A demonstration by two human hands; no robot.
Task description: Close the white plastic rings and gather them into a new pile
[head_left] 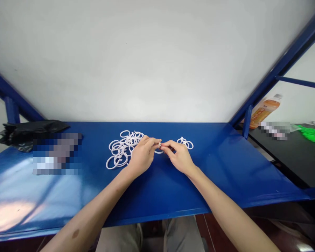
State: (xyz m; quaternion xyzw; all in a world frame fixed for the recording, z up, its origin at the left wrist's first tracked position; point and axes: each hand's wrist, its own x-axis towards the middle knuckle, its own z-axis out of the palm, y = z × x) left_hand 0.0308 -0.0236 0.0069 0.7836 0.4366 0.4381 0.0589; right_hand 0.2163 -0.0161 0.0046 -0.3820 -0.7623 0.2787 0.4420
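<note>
My left hand (143, 155) and my right hand (179, 156) meet over the middle of a blue table (225, 168). Both pinch a single white plastic ring (159, 147) between fingertips, the fingers closed on it. A loose pile of several white rings (122, 148) lies just left of my left hand. A smaller cluster of white rings (186, 142) lies just beyond my right hand.
A crumpled black bag (28, 131) rests at the table's far left, with a blurred object (56, 154) beside it. Blue frame posts (248, 120) rise at the right. On a dark bench to the right stand an orange bottle (265, 110) and green parts (313, 134). A white wall stands behind.
</note>
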